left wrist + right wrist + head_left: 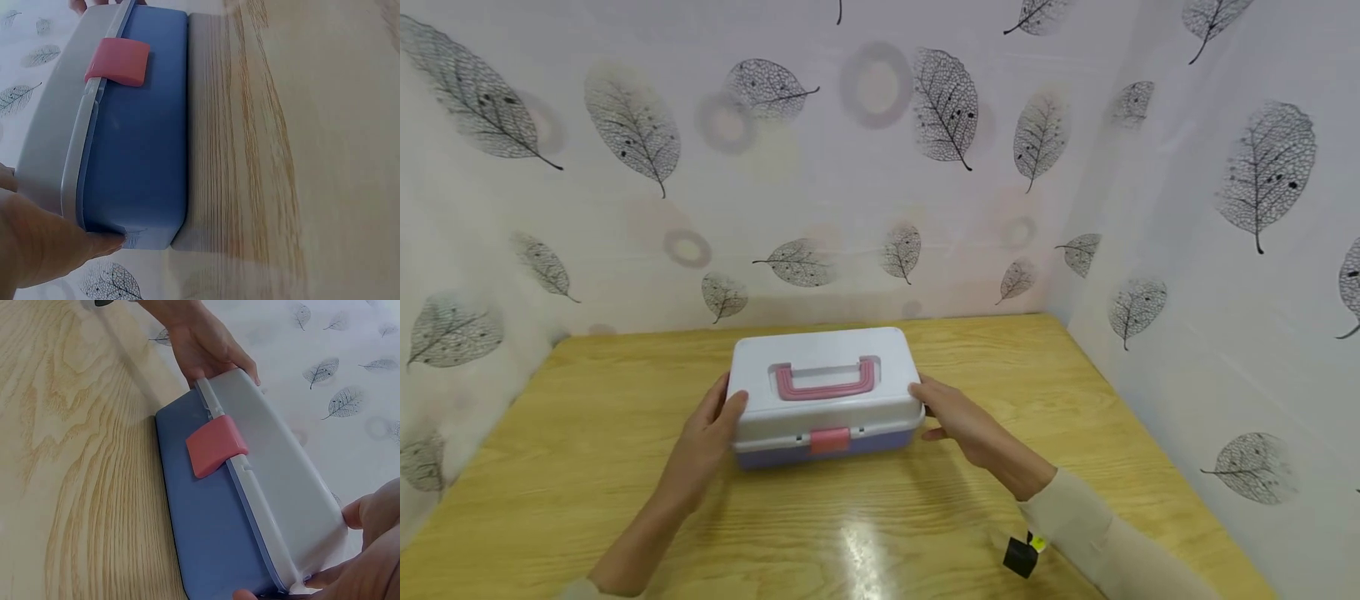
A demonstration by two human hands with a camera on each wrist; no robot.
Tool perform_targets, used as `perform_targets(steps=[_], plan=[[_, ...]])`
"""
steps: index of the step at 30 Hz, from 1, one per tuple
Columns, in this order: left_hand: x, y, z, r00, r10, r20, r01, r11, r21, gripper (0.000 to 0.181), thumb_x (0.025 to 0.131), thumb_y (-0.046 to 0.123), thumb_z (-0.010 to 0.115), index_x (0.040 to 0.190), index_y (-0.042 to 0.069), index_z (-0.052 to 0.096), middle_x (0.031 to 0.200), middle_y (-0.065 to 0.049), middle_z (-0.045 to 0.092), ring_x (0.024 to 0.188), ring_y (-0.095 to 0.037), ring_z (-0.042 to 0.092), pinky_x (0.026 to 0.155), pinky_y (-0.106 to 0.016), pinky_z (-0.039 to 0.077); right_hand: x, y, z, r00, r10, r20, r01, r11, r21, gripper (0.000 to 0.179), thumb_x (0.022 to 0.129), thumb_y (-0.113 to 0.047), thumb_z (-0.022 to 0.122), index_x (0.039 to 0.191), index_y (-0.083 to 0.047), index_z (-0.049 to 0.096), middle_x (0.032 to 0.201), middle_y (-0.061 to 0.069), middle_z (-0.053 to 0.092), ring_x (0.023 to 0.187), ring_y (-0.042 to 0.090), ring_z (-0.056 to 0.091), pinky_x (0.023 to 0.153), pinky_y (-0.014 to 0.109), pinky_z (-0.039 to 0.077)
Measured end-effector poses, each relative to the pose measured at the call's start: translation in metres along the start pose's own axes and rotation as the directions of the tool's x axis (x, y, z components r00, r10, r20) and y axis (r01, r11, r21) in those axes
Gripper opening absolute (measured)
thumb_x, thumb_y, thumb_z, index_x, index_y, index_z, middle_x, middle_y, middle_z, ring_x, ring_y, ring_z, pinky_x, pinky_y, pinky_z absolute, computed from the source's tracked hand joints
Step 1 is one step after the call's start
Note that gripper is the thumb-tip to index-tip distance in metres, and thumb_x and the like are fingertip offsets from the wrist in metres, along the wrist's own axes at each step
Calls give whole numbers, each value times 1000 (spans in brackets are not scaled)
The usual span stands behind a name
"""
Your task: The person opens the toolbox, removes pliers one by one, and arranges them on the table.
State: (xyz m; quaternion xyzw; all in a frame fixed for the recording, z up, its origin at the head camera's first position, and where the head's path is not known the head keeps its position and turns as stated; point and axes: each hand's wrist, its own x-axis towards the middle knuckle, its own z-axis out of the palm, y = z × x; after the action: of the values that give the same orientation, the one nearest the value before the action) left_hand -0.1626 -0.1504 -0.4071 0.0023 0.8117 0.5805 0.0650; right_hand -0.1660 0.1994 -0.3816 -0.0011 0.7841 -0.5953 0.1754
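A plastic storage box (823, 400) with a white lid, a blue-purple base and a pink folding handle (826, 392) stands on the wooden table, its lid down. Its pink front latch (217, 445) lies over the seam between lid and base. My left hand (706, 433) grips the box's left end, thumb on the lid's edge and fingers along the side. At the opposite end, my right hand (958, 414) holds the lid's corner with its thumb on top, other fingers by the side and partly hidden behind the rim.
The wooden table (587, 467) reaches back to a pale curtain (842, 192) with leaf prints, which also hangs along both sides. A small black block (1021, 557) with a yellow bit shows beside the right sleeve.
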Motion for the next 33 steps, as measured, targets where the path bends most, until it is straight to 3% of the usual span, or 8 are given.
perform_targets(steps=[12,21,28,33], plan=[[3,3,13,1000,27,8,-26,999,-43,79,107,57,43,168,17,11,173,-7,13,158,-27,11,128,-51,14,-13,8,-9,1000,9,-27,-9,1000,16,61,110,-41,41,164,-14,29,154,13,46,139,32,44,93,45,54],[3,6,22,999,32,26,-31,998,-59,80,107,58,43,168,17,10,173,-5,12,158,-27,11,128,-50,15,-18,12,-15,997,-16,-77,13,999,-32,63,111,-42,41,164,-10,29,151,16,50,136,32,48,98,52,53],[3,6,18,997,56,48,-54,998,-43,80,107,56,44,168,15,10,173,-9,12,157,-31,13,128,-51,16,-19,14,-13,986,-113,-124,89,979,-185,61,111,-42,43,159,-4,38,141,15,60,124,28,57,101,55,52],[5,2,13,991,99,85,-95,994,-50,81,108,54,46,167,14,9,172,-11,11,156,-37,14,127,-55,18,-24,15,-6,947,-261,-188,176,910,-376,58,109,-41,51,153,-3,48,142,16,59,125,29,60,97,47,56]])
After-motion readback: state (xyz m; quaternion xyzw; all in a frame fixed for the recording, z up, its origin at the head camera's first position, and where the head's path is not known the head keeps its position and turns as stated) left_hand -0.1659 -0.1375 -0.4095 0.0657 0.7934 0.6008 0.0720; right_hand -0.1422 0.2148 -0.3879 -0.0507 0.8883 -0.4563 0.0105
